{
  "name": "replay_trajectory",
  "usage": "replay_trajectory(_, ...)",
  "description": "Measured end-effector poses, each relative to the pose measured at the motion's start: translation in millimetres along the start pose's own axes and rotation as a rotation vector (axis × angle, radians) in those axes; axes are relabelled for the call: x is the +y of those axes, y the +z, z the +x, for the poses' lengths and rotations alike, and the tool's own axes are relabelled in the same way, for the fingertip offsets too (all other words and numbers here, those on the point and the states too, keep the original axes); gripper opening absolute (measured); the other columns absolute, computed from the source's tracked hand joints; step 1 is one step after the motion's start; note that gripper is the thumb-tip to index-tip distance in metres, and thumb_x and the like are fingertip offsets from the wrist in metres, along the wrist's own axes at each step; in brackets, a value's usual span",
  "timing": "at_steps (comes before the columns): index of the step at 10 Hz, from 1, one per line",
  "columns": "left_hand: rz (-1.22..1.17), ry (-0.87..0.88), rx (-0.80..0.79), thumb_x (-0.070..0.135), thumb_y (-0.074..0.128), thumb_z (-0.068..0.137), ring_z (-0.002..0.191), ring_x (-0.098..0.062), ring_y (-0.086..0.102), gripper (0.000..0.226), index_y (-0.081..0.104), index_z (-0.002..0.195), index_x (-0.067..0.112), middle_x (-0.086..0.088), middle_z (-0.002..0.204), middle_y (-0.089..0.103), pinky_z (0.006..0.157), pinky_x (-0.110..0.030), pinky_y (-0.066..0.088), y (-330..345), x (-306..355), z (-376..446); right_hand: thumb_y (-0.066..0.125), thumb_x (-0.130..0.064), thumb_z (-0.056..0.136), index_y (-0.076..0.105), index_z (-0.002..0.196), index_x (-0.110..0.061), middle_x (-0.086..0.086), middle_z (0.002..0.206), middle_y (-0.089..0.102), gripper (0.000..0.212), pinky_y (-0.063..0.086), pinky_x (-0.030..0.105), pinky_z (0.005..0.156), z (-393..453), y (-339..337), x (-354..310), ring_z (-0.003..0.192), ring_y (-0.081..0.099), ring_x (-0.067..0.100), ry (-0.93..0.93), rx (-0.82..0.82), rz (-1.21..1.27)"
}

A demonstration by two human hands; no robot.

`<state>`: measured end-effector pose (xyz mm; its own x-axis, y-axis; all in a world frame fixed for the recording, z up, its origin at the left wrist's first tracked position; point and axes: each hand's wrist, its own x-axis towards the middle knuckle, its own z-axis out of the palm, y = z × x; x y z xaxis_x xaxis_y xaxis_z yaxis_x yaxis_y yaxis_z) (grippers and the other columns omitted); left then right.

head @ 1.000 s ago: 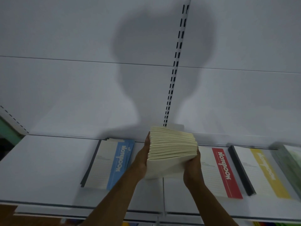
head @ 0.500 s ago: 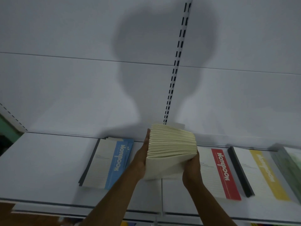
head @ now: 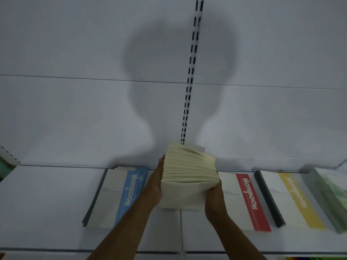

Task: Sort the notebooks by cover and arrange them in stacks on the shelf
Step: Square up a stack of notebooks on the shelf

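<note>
A thick stack of cream notebooks [head: 188, 171] is held above the white shelf [head: 47, 203], page edges facing me. My left hand [head: 156, 182] grips its left side and my right hand [head: 214, 196] grips its lower right side. On the shelf lie a stack with a blue "Notebook" band [head: 120, 196] at the left, one with a red band [head: 246, 201] just right of my hands, and one with a yellow band [head: 293, 199] further right. The covers of the held stack are hidden.
A green-covered stack [head: 330, 196] lies at the shelf's far right. Behind the shelf rises a white back panel with a slotted upright [head: 189, 87]. The shelf's front edge [head: 56, 250] runs along the bottom of the view.
The held stack and both hands stay almost in place; the view has shifted slightly, and the stack sits a touch higher and more upright.
</note>
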<state>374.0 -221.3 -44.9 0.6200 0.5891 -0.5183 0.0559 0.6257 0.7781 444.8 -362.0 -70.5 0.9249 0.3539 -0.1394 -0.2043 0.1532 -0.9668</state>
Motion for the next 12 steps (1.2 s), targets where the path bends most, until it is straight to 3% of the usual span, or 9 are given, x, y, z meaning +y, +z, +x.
replay_trajectory(1,0.042,-0.035,-0.005,0.034,0.044,0.099,0.041,-0.014,0.062,0.058,0.070,0.051,0.015,-0.002,0.045,0.063,0.039,-0.017,0.047,-5.4,-8.8,-2.2,0.027,-0.025,0.103,0.059,0.100,-0.026,-0.009,0.084,0.069,0.032,0.053,0.024,0.069,-6.8,-2.0,-3.9,0.078,0.064,0.004,-0.036,-0.045,-0.053)
replay_trajectory(2,0.056,-0.036,-0.014,0.026,0.044,0.099,0.035,-0.013,0.059,0.070,0.065,0.034,0.013,-0.003,0.042,0.061,0.034,-0.016,0.044,-2.8,-10.5,-6.7,0.026,-0.021,0.103,0.057,0.096,-0.022,-0.014,0.075,0.070,0.032,0.050,0.020,0.062,-10.4,0.6,-12.7,0.068,0.065,-0.002,-0.047,-0.052,-0.058)
replay_trajectory(4,-0.111,0.071,0.017,0.046,0.033,0.099,0.048,-0.012,0.066,0.048,0.068,0.079,0.021,0.001,0.058,0.070,0.060,-0.029,0.043,-1.8,-12.2,-7.4,0.035,-0.020,0.102,0.058,0.085,-0.020,-0.006,0.071,0.066,0.029,0.047,0.027,0.061,-6.4,13.8,-23.7,0.068,0.062,0.010,-0.020,0.038,-0.058)
replay_trajectory(6,-0.168,0.135,0.121,0.053,0.023,0.099,0.061,-0.019,0.063,0.056,0.064,0.082,0.020,0.002,0.056,0.070,0.061,-0.029,0.043,6.1,-12.1,-13.9,0.049,-0.028,0.091,0.053,0.076,-0.021,0.002,0.078,0.058,0.017,0.046,0.031,0.069,5.1,20.9,-22.8,0.076,0.055,0.020,-0.007,0.163,-0.104)
replay_trajectory(8,-0.091,-0.028,0.210,0.066,0.010,0.094,0.070,-0.027,0.058,0.079,0.063,0.090,0.008,-0.016,0.080,0.064,0.062,-0.028,0.043,19.7,9.6,-9.1,0.018,-0.036,0.103,0.044,0.130,0.000,0.022,0.122,0.052,0.052,0.037,0.045,0.102,30.0,19.9,-32.1,0.112,0.050,0.036,0.325,0.267,-0.188)
replay_trajectory(9,0.146,-0.152,0.070,0.076,0.014,0.087,0.105,-0.033,0.062,0.089,0.059,0.123,0.008,-0.021,0.115,0.065,0.075,-0.034,0.049,14.8,20.1,-17.9,0.024,-0.021,0.103,0.035,0.138,0.000,0.023,0.136,0.046,0.042,0.048,0.028,0.079,44.8,16.9,-28.3,0.111,0.055,0.030,0.422,0.230,-0.118)
replay_trajectory(10,0.383,-0.167,-0.058,0.078,0.028,0.083,0.100,-0.027,0.062,0.072,0.058,0.115,0.021,-0.012,0.107,0.067,0.076,-0.033,0.049,6.3,10.7,-25.9,0.035,-0.021,0.101,0.037,0.138,-0.002,0.019,0.140,0.045,0.042,0.042,0.028,0.098,42.1,11.0,-18.5,0.124,0.049,0.027,0.284,0.022,-1.023)
replay_trajectory(11,0.552,-0.131,-0.184,0.068,0.062,0.074,0.104,-0.023,0.066,0.077,0.055,0.129,0.015,-0.007,0.117,0.068,0.088,-0.036,0.052,-6.4,-19.9,-22.8,0.020,-0.019,0.105,0.019,0.146,-0.001,0.022,0.146,0.034,0.045,0.038,0.026,0.096,43.9,11.0,-28.8,0.134,0.035,0.036,0.632,0.326,-0.032)
replay_trajectory(12,0.561,-0.150,-0.142,0.058,0.067,0.078,0.088,-0.021,0.069,0.063,0.063,0.118,0.010,-0.007,0.102,0.072,0.072,-0.031,0.055,-15.7,-35.6,-10.5,0.019,-0.045,0.102,0.021,0.147,0.000,0.020,0.149,0.031,0.063,0.021,0.038,0.117,47.0,8.4,-19.6,0.138,0.029,0.034,0.724,0.193,-0.194)
